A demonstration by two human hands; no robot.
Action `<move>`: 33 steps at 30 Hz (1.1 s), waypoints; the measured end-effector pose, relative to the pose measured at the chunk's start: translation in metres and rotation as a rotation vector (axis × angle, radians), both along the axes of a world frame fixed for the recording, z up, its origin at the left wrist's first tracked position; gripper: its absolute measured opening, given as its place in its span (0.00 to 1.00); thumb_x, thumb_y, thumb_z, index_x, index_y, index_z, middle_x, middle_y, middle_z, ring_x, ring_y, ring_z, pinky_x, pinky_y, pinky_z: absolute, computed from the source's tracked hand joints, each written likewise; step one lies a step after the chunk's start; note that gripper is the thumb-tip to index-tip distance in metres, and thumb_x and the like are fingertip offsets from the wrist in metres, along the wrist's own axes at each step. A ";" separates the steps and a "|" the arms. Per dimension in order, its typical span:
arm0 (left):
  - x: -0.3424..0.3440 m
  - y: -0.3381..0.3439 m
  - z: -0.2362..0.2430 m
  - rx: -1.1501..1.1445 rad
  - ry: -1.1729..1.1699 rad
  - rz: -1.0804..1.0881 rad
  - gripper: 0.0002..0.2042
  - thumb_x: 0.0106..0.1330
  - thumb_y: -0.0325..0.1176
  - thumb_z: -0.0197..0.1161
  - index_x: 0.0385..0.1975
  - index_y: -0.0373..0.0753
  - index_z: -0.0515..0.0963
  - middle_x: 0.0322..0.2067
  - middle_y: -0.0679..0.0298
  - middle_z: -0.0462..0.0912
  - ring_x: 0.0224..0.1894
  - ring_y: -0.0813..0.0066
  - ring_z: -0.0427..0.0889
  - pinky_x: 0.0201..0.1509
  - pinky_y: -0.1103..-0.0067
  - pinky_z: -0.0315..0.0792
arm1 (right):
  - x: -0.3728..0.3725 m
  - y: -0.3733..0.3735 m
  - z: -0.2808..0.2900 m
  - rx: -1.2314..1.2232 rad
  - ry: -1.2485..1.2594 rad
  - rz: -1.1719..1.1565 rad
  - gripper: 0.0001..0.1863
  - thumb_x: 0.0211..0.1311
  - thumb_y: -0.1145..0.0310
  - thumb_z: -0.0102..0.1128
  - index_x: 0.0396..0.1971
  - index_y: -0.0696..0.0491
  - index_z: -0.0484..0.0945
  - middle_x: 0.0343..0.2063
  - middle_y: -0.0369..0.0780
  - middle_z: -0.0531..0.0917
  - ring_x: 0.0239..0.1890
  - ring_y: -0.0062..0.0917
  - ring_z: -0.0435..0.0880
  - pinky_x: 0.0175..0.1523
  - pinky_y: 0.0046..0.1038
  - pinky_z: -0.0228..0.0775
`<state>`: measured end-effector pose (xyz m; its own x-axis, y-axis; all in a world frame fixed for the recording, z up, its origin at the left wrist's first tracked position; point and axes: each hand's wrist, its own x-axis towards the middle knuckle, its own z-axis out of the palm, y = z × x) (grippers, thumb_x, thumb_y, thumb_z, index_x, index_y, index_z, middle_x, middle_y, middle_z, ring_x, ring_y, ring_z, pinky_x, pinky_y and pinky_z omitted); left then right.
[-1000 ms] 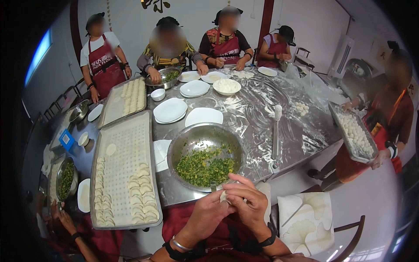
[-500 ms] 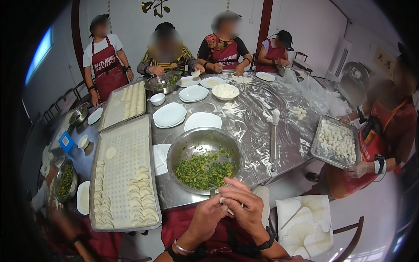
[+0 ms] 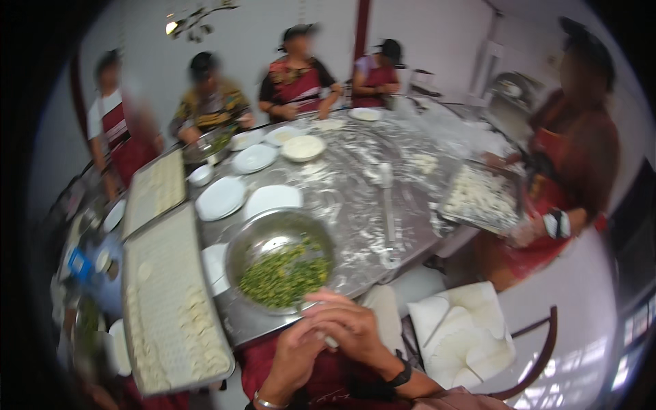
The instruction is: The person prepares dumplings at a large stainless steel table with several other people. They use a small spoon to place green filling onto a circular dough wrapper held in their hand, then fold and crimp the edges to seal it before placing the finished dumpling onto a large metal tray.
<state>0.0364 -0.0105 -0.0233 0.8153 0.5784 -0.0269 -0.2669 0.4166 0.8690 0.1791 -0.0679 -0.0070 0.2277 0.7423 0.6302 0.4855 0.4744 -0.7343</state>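
Note:
My left hand [image 3: 295, 357] and my right hand [image 3: 346, 326] are pressed together at the table's near edge, pinching a small piece of white dough, a dumpling [image 3: 330, 340], between the fingers. Just beyond them stands a steel bowl [image 3: 254, 239] with chopped green filling [image 3: 285, 276]. To my left lies a long white tray [image 3: 164, 273] with rows of finished dumplings [image 3: 196, 329] at its near end. The picture is blurred by motion.
The floury steel table [image 3: 355, 198] carries white plates [image 3: 220, 197], a bowl [image 3: 303, 147] and a rolling pin [image 3: 387, 198]. Several people in aprons sit along the far side. A person at the right holds a tray of dumplings [image 3: 478, 198]. A chair with white cloth [image 3: 465, 328] stands near right.
The view has swung and come closer to the table. The person on the right has brought the dumpling tray nearer to the table. My hands stay together on the dumpling.

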 end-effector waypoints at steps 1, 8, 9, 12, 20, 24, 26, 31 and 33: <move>-0.004 0.000 0.001 -0.045 -0.009 0.009 0.14 0.64 0.23 0.54 0.50 0.31 0.72 0.41 0.61 0.79 0.41 0.76 0.78 0.42 0.79 0.75 | -0.004 0.001 0.000 0.004 0.003 0.022 0.06 0.54 0.78 0.61 0.32 0.58 0.82 0.39 0.41 0.85 0.54 0.38 0.78 0.62 0.42 0.65; -0.009 0.001 0.001 -0.049 0.092 -0.060 0.14 0.66 0.28 0.54 0.49 0.28 0.71 0.41 0.56 0.78 0.43 0.68 0.79 0.52 0.76 0.73 | -0.004 -0.004 -0.006 -0.022 0.162 0.134 0.07 0.56 0.79 0.59 0.36 0.59 0.81 0.43 0.42 0.83 0.60 0.40 0.73 0.63 0.39 0.64; -0.001 -0.008 0.015 -0.085 0.114 0.016 0.09 0.64 0.22 0.51 0.43 0.32 0.73 0.32 0.65 0.78 0.31 0.78 0.77 0.37 0.82 0.73 | -0.001 -0.005 -0.009 -0.001 0.143 0.145 0.07 0.57 0.78 0.60 0.36 0.59 0.81 0.44 0.42 0.83 0.59 0.40 0.73 0.63 0.39 0.63; -0.002 -0.005 0.011 -0.087 0.076 -0.026 0.10 0.65 0.22 0.51 0.45 0.32 0.72 0.35 0.64 0.78 0.35 0.77 0.77 0.41 0.82 0.73 | 0.000 -0.003 -0.015 0.032 0.062 0.125 0.07 0.58 0.77 0.60 0.36 0.59 0.81 0.44 0.43 0.83 0.59 0.40 0.73 0.62 0.39 0.64; -0.004 -0.002 0.005 -0.079 0.025 0.014 0.13 0.61 0.22 0.52 0.46 0.29 0.72 0.39 0.59 0.79 0.38 0.70 0.80 0.41 0.75 0.77 | -0.009 -0.002 -0.011 -0.036 0.213 0.161 0.07 0.58 0.76 0.60 0.36 0.60 0.81 0.44 0.44 0.83 0.59 0.41 0.73 0.60 0.39 0.66; -0.005 -0.002 0.003 -0.079 0.023 0.003 0.14 0.61 0.23 0.54 0.47 0.30 0.72 0.38 0.59 0.79 0.38 0.71 0.80 0.41 0.76 0.76 | -0.006 -0.002 -0.015 -0.011 0.137 0.138 0.08 0.57 0.77 0.61 0.37 0.60 0.81 0.44 0.44 0.82 0.60 0.41 0.72 0.60 0.39 0.66; -0.005 0.000 0.001 -0.054 0.030 -0.002 0.14 0.61 0.23 0.54 0.47 0.30 0.72 0.38 0.59 0.79 0.38 0.71 0.80 0.41 0.76 0.76 | -0.005 -0.001 -0.015 -0.003 0.135 0.142 0.08 0.56 0.77 0.61 0.37 0.60 0.81 0.44 0.44 0.83 0.60 0.41 0.72 0.60 0.39 0.66; -0.002 -0.001 0.009 -0.054 0.018 0.001 0.14 0.61 0.23 0.53 0.48 0.30 0.71 0.39 0.60 0.78 0.38 0.72 0.80 0.41 0.76 0.76 | -0.009 -0.003 -0.002 -0.071 0.241 0.092 0.08 0.55 0.77 0.62 0.37 0.59 0.81 0.43 0.44 0.83 0.59 0.41 0.73 0.59 0.39 0.68; -0.001 -0.001 0.007 -0.074 0.025 0.002 0.15 0.60 0.22 0.53 0.48 0.30 0.71 0.39 0.60 0.78 0.38 0.72 0.79 0.41 0.75 0.75 | -0.005 -0.003 -0.011 -0.049 0.211 0.155 0.10 0.56 0.76 0.61 0.39 0.59 0.81 0.45 0.44 0.82 0.60 0.41 0.72 0.57 0.37 0.70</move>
<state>0.0351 -0.0118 -0.0167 0.8127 0.5757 -0.0899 -0.2463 0.4791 0.8425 0.1741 -0.0706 -0.0184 0.2319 0.8068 0.5434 0.2433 0.4928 -0.8355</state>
